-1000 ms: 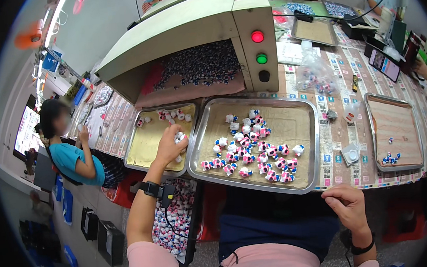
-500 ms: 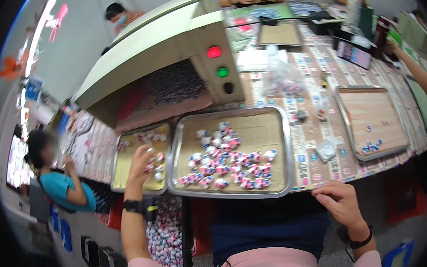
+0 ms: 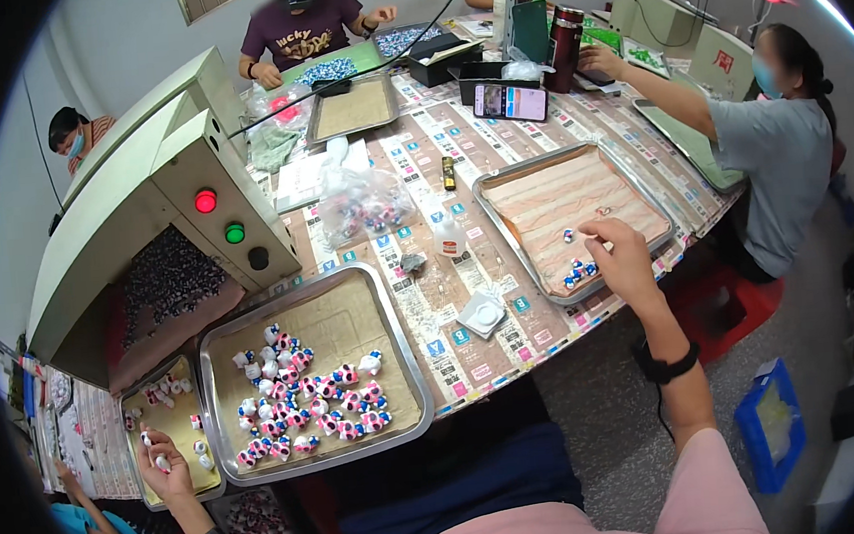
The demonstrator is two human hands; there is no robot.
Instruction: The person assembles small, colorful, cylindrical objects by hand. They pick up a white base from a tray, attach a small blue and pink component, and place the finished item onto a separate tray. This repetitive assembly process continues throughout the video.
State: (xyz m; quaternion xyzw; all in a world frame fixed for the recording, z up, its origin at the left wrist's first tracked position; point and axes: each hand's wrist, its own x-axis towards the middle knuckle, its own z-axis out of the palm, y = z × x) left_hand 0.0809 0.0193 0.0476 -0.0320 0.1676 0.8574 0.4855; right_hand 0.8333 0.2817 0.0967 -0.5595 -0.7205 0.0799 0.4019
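Note:
My left hand (image 3: 170, 478) is closed around small white toy figures (image 3: 162, 463) with dark marks, over the narrow yellow-lined tray (image 3: 172, 371) on the left. My right hand (image 3: 625, 263) reaches over the tray with pinkish lining (image 3: 542, 195) on the right. Its thumb and forefinger are apart, and nothing shows between them. Close by its fingertips lie several small blue-and-white pieces (image 3: 578, 273), with a single one (image 3: 568, 236) a little farther off. Between my hands, a large metal tray (image 3: 410, 364) holds many pink, white and blue figures (image 3: 307, 397).
A beige machine (image 3: 154, 178) with red and green lights stands at the left. Beyond the trays are a bag of pieces (image 3: 367, 209), a small bottle (image 3: 448, 235), a phone (image 3: 509, 101) and a thermos (image 3: 564, 47). Co-workers sit around the table; one arm (image 3: 669, 97) extends at the right.
The view has swung to the right. My right hand has gone from the table's front edge to over the right tray. My left hand has turned, showing the figures in it.

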